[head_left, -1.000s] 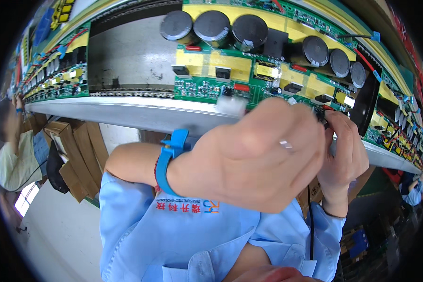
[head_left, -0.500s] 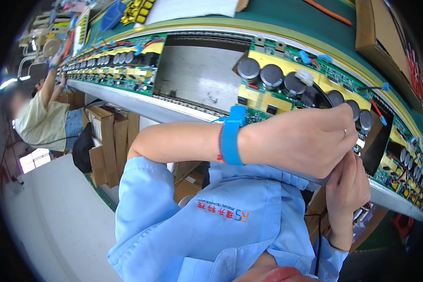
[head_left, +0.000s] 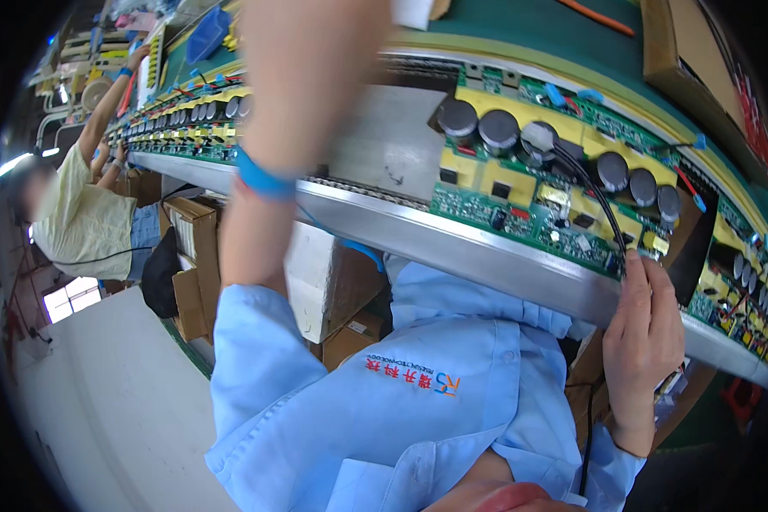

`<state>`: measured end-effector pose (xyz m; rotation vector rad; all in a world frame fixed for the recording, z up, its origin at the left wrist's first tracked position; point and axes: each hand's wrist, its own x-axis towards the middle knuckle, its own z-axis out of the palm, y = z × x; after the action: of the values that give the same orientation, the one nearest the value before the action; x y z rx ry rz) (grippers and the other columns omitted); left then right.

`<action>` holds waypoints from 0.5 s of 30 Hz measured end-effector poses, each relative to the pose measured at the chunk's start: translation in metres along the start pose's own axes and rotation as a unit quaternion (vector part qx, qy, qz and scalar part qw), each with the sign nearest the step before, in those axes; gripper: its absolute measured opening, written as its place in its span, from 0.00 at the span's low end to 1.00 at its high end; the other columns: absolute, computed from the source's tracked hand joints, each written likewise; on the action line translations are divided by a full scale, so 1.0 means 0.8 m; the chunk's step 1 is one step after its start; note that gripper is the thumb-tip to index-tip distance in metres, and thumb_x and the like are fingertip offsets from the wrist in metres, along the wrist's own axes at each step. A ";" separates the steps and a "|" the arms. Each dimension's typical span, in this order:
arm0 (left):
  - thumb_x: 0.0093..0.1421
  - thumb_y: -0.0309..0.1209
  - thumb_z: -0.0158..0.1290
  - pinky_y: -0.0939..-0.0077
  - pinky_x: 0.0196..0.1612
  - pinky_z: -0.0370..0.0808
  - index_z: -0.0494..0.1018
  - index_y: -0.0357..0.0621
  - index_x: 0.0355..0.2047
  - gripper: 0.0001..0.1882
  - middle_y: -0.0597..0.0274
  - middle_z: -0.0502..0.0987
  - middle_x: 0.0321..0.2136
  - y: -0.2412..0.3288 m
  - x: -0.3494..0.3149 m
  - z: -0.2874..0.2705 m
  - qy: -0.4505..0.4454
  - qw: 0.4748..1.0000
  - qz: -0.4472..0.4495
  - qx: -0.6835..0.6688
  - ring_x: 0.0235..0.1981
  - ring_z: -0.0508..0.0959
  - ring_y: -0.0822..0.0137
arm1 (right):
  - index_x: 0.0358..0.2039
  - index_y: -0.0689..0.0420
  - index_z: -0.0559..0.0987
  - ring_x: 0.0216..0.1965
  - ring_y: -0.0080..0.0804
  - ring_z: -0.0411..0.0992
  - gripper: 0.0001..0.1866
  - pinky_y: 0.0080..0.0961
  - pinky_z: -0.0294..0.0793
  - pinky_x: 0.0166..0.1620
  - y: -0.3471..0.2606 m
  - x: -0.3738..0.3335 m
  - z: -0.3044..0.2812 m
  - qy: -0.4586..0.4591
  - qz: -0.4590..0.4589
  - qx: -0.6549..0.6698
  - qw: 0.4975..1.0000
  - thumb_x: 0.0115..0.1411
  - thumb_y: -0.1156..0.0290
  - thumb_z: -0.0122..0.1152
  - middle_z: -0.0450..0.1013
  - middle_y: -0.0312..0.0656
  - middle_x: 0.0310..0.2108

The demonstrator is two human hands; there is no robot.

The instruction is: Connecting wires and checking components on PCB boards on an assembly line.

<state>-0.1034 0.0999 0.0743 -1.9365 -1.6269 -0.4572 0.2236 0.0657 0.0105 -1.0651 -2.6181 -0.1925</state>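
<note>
A green circuit board [head_left: 486,205] with yellow parts and several dark round capacitors [head_left: 497,130] lies on the metal conveyor rail in front of me. A black cable [head_left: 604,205] runs from a pale connector [head_left: 538,136] among the capacitors to the board's near edge. There, my right hand [head_left: 644,320] pinches the cable's lower end between thumb and fingers. My left hand [head_left: 316,77], with a blue wrist strap [head_left: 264,177], reaches across the rail toward the far side. It is smeared by motion, and its fingers cannot be made out.
More boards [head_left: 188,128] line the rail to the left, and another board [head_left: 738,294] sits on the right. A cardboard box [head_left: 700,77] stands at the far right. A blue bin [head_left: 206,36] is at the far left. A co-worker [head_left: 90,188] stands at the left.
My left hand has left the cable near my right hand and swung left and away across the rail. My right hand stays by the board's near edge, and the cable now shows clearly.
</note>
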 end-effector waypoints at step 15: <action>0.61 0.44 0.53 0.56 0.46 0.74 0.72 0.68 0.54 0.19 0.54 0.81 0.42 -0.378 -0.037 0.172 -0.315 0.939 0.003 0.136 0.45 0.80 0.50 | 0.41 0.62 0.80 0.30 0.37 0.73 0.12 0.30 0.72 0.32 0.030 -0.076 -0.039 -0.052 0.056 -0.075 0.994 0.54 0.79 0.61 0.75 0.43 0.31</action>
<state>-0.4170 0.1926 0.0096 -1.9764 -1.9297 0.4271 0.2891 0.0354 0.0198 -1.3008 -2.6611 -0.3220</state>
